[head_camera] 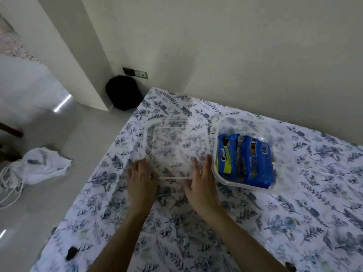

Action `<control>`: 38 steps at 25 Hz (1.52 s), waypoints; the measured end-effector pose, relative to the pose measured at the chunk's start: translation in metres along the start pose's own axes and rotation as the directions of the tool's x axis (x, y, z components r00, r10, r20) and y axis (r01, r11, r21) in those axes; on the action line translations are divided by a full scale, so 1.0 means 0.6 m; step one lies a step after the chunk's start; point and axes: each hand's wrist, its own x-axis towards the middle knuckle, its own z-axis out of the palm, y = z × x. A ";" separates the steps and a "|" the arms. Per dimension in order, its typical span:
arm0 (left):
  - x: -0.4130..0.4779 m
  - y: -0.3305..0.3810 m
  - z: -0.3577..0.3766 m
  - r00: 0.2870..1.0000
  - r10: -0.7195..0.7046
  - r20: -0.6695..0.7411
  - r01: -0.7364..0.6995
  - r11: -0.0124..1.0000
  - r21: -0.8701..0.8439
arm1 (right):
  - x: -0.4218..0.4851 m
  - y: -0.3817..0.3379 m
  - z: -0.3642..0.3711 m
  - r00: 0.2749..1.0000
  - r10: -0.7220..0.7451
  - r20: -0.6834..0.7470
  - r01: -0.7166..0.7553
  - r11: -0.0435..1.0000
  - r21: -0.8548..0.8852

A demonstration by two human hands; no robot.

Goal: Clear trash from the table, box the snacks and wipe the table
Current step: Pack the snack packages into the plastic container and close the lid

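A clear plastic lid [176, 142] lies flat on the table with the floral cloth [294, 222]. Both my hands are at the lid's near edge: my left hand [140, 181] at the near left corner, my right hand [202, 181] at the near right corner, fingers spread over the rim. Whether the fingers curl under the rim is blurred. Right beside the lid stands a clear plastic box [282, 163] with two blue snack packs [245, 160] inside.
A black bin [123, 93] stands on the floor by the wall corner, past the table's far left end. A white cloth or bag with cords [43, 165] lies on the floor at left. A small dark object [71, 253] sits at the table's near left edge.
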 end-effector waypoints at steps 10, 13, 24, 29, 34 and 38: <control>-0.044 0.031 -0.075 0.976 -0.189 -0.110 0.111 0.862 -0.495 | -0.010 -0.016 0.012 0.889 -0.392 -0.238 0.353 0.916 -0.192; -0.050 0.091 -0.127 0.962 -0.091 -0.258 -0.060 0.850 -0.523 | -0.016 -0.057 -0.034 0.850 -0.421 -0.318 0.442 0.897 -0.006; -0.058 0.253 -0.034 0.899 -0.050 0.434 0.360 0.648 -0.671 | -0.071 0.068 -0.238 0.881 0.449 -0.151 0.233 -0.133 0.963; -0.072 0.321 0.022 0.923 0.161 0.350 0.115 0.752 -0.650 | -0.122 0.192 -0.252 0.877 0.477 0.054 0.174 -0.421 0.890; -0.089 0.327 0.031 0.942 0.267 0.205 -0.134 0.856 -0.500 | -0.165 0.213 -0.268 0.869 0.429 0.249 -0.300 0.055 0.952; -0.086 0.319 0.036 0.943 0.287 0.168 -0.178 0.863 -0.474 | -0.161 0.228 -0.260 0.831 0.417 0.369 -0.498 0.261 0.827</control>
